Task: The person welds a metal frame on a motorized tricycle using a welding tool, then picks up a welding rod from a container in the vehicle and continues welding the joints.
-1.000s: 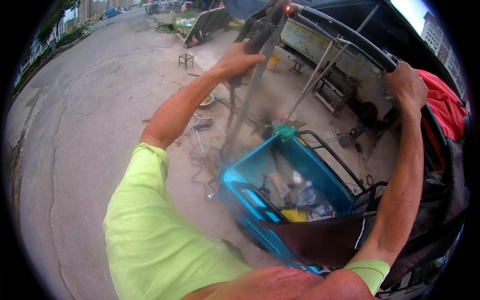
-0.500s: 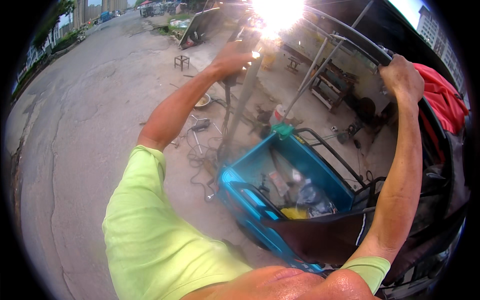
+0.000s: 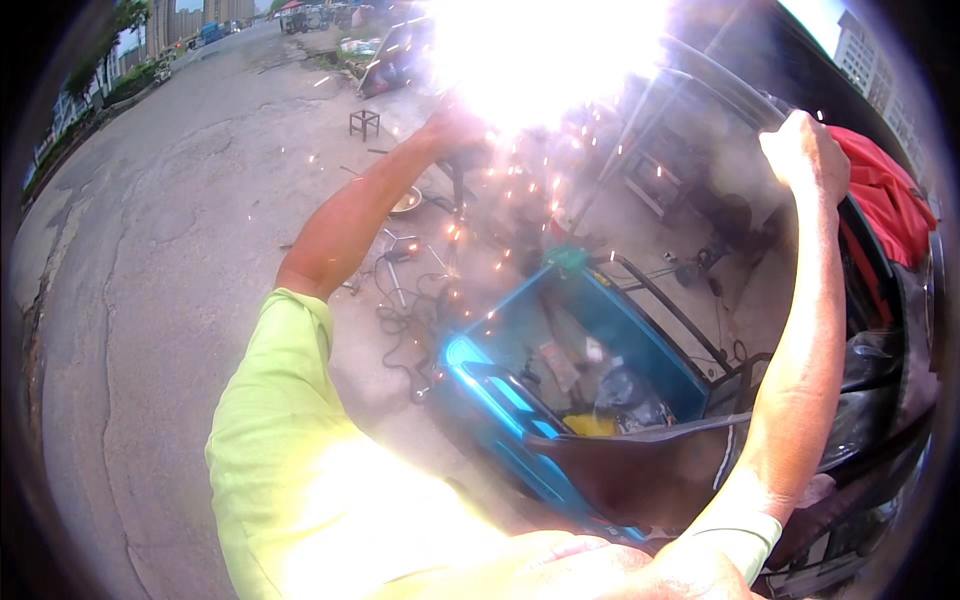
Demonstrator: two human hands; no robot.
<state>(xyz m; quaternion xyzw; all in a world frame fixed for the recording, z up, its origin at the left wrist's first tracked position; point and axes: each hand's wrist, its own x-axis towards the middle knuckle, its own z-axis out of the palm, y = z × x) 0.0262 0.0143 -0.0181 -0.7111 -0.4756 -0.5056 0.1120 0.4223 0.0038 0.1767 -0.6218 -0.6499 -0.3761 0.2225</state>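
Observation:
A white glare (image 3: 548, 55) floods the top middle, and orange sparks fall from it. My left hand (image 3: 458, 132) is raised at its lower left edge, closed round the dark handle of a welding electrode holder, whose working end is lost in the light. Below that hand hangs a dark cable (image 3: 457, 185). On the right, my right hand (image 3: 808, 155) is closed on the curved canopy frame (image 3: 745, 98) at its dark edge. Beneath and between my arms stands a blue cargo box (image 3: 640, 325) with plastic bags and a yellow item inside.
Red cloth (image 3: 882, 180) is bunched beside my right wrist. Green cloth (image 3: 567, 258) sits on the box's far corner. A small metal stool (image 3: 364, 124), a bowl (image 3: 408, 200), a power tool (image 3: 402, 248) and tangled cables (image 3: 405, 325) lie left of the box. Smoke hazes the middle.
The glare has grown much larger and now hides my left fingers and the tubes near them. More sparks and smoke spread downward. Both hands stay in nearly the same places.

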